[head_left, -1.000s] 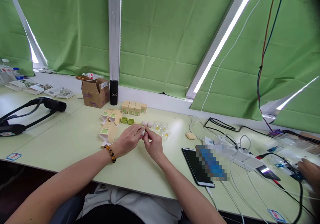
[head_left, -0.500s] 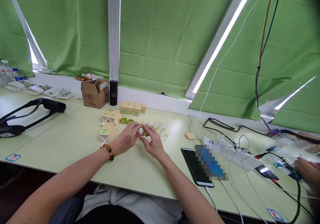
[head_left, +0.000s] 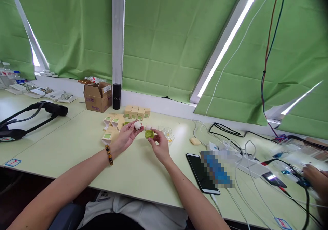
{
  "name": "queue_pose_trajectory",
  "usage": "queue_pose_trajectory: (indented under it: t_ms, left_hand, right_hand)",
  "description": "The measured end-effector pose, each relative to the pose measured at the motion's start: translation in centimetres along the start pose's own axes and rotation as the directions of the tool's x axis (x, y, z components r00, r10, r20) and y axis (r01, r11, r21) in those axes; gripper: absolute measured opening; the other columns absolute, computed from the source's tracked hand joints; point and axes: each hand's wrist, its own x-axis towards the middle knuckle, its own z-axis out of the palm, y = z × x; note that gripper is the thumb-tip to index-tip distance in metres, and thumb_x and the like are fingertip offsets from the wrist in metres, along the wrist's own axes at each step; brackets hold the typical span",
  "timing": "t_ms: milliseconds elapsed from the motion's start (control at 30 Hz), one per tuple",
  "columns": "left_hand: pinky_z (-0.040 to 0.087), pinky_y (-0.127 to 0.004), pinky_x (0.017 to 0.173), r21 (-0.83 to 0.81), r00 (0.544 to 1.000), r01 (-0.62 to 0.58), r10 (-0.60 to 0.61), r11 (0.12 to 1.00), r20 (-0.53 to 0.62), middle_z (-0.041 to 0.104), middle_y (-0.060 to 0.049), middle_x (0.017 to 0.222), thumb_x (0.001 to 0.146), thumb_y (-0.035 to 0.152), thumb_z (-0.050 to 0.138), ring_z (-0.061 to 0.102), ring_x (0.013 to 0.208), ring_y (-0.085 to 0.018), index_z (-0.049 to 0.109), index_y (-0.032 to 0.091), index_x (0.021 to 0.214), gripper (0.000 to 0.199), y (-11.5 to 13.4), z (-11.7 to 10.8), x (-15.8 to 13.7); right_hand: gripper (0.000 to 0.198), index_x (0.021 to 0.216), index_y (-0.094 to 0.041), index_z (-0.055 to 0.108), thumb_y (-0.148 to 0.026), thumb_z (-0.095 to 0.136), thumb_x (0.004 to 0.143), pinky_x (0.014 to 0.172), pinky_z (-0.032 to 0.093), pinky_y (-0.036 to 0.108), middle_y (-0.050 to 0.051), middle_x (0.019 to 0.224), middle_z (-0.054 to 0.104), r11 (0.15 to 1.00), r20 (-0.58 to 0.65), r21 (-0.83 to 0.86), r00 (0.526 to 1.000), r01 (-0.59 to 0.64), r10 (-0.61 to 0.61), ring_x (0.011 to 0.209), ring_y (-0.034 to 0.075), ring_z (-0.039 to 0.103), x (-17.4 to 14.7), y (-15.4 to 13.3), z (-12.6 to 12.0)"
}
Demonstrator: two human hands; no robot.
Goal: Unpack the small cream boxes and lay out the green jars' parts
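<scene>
My left hand (head_left: 128,134) is closed on a small white rounded block (head_left: 137,125), held at the fingertips with the palm turned up. In my right hand (head_left: 159,144), thumb and fingers grip a small green square cup (head_left: 149,134) whose open side faces me. Just behind the cup a pale pinkish-white piece (head_left: 148,127) sits on the table. Another green cup (head_left: 126,123) is partly hidden by my left hand. Right of the cup stand several clear little cups (head_left: 167,131) with yellow bits inside, partly covered by my right hand.
Opened cardboard cartons (head_left: 107,136) lie left of my hands, and a row of small tan boxes (head_left: 137,112) is behind. Farther back are a brown box (head_left: 97,96) and a black tumbler (head_left: 117,96). A phone (head_left: 201,173), cables and a power strip (head_left: 252,165) lie right, near another person's hand (head_left: 314,177).
My hands, together before, have moved apart. The white block has come away from the green cup: it is in my left hand, the cup in my right.
</scene>
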Motion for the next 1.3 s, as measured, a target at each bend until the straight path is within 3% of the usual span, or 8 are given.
queue_pose_trajectory:
  t_ms: [133, 300, 467, 633, 733, 867, 1067, 1300]
  left_hand:
    - [0.053, -0.056, 0.117, -0.103, 0.998, 0.043, -0.048, 0.994, -0.047, 0.075, -0.016, 0.116, 0.101, 0.031, 0.064, 0.073, 0.115, -0.025, 0.066, 0.014, 0.119, 0.025, 0.2, -0.3, 0.0]
    - [0.058, -0.056, 0.11, -0.009, 0.999, 0.04, -0.04, 0.999, -0.037, 0.073, -0.016, 0.119, 0.102, 0.038, 0.064, 0.074, 0.111, -0.025, 0.065, 0.015, 0.122, 0.031, 0.5, -0.3, -0.1]
    - [0.065, -0.049, 0.091, 0.306, 0.993, 0.007, 0.029, 0.952, -0.111, 0.071, -0.013, 0.118, 0.096, 0.039, 0.071, 0.074, 0.098, -0.022, 0.063, 0.016, 0.129, 0.042, 0.5, 0.3, 0.4]
    - [0.058, -0.045, 0.092, 0.799, 0.967, -0.249, 0.187, 0.547, 0.173, 0.072, -0.011, 0.121, 0.089, 0.026, 0.076, 0.069, 0.101, -0.024, 0.068, 0.019, 0.122, 0.034, -0.6, 1.7, 0.9]
    - [0.054, -0.043, 0.089, 0.866, 0.9, -0.436, 0.119, 0.244, 0.419, 0.074, -0.011, 0.116, 0.092, 0.02, 0.071, 0.068, 0.102, -0.027, 0.07, 0.019, 0.115, 0.023, -1.8, 2.7, 1.6]
    - [0.048, -0.044, 0.09, 0.846, 0.845, -0.532, 0.04, -0.026, 0.533, 0.075, -0.012, 0.106, 0.095, 0.018, 0.067, 0.065, 0.103, -0.029, 0.072, 0.017, 0.108, 0.014, -4.0, 3.8, 3.4]
    - [0.039, -0.047, 0.096, 0.822, 0.831, -0.544, 0.029, -0.168, 0.555, 0.076, -0.013, 0.098, 0.093, 0.018, 0.07, 0.054, 0.115, -0.032, 0.074, 0.016, 0.096, 0.005, -6.8, 3.7, 4.9]
    - [0.035, -0.048, 0.096, 0.829, 0.841, -0.526, 0.029, -0.188, 0.54, 0.074, -0.013, 0.105, 0.091, 0.02, 0.073, 0.048, 0.119, -0.034, 0.073, 0.017, 0.101, 0.01, -7.7, 3.2, 4.8]
  right_hand:
    - [0.039, 0.122, -0.02, 0.069, -0.034, 0.073, 0.085, 0.068, 0.059, 0.034, 0.005, 0.092, 0.072, 0.999, 0.05, 0.023, 0.998, -0.041, 0.04, 0.071, 0.018, 0.067, -0.3, 0.3, 0.6]
    - [0.038, 0.12, -0.022, 0.07, -0.031, 0.074, 0.084, 0.062, 0.057, 0.031, 0.008, 0.109, 0.073, 1.0, 0.068, -0.007, 0.998, -0.017, 0.018, 0.07, 0.016, 0.066, -0.5, -0.4, 0.8]
    - [0.039, 0.125, -0.022, 0.067, -0.037, 0.072, 0.089, 0.066, 0.056, 0.031, 0.01, 0.115, 0.071, 1.0, -0.185, 0.005, 0.983, 0.014, -0.013, 0.079, 0.017, 0.065, 0.3, -1.3, -0.7]
    - [0.046, 0.129, -0.021, 0.063, -0.044, 0.071, 0.09, 0.067, 0.055, 0.031, 0.009, 0.11, 0.071, 0.999, -0.36, 0.034, 0.933, -0.003, 0.015, 0.078, 0.017, 0.063, 1.0, -1.2, -2.1]
    - [0.047, 0.128, -0.021, 0.063, -0.045, 0.072, 0.089, 0.067, 0.055, 0.03, 0.01, 0.113, 0.07, 0.998, -0.381, 0.056, 0.924, -0.009, 0.03, 0.08, 0.017, 0.063, 1.1, -1.1, -2.1]
    - [0.046, 0.127, -0.021, 0.064, -0.046, 0.072, 0.089, 0.064, 0.054, 0.028, 0.011, 0.116, 0.07, 0.999, -0.374, 0.039, 0.927, -0.008, 0.022, 0.08, 0.017, 0.063, 1.0, -1.1, -1.9]
    - [0.05, 0.126, -0.02, 0.064, -0.047, 0.074, 0.086, 0.062, 0.053, 0.027, 0.012, 0.12, 0.069, 0.997, -0.419, 0.066, 0.906, -0.04, 0.064, 0.081, 0.017, 0.063, 1.4, -0.4, -2.2]
    - [0.05, 0.126, -0.02, 0.064, -0.047, 0.074, 0.085, 0.063, 0.053, 0.028, 0.011, 0.12, 0.068, 0.995, -0.414, 0.08, 0.907, -0.054, 0.083, 0.082, 0.017, 0.062, 1.5, -0.4, -2.2]
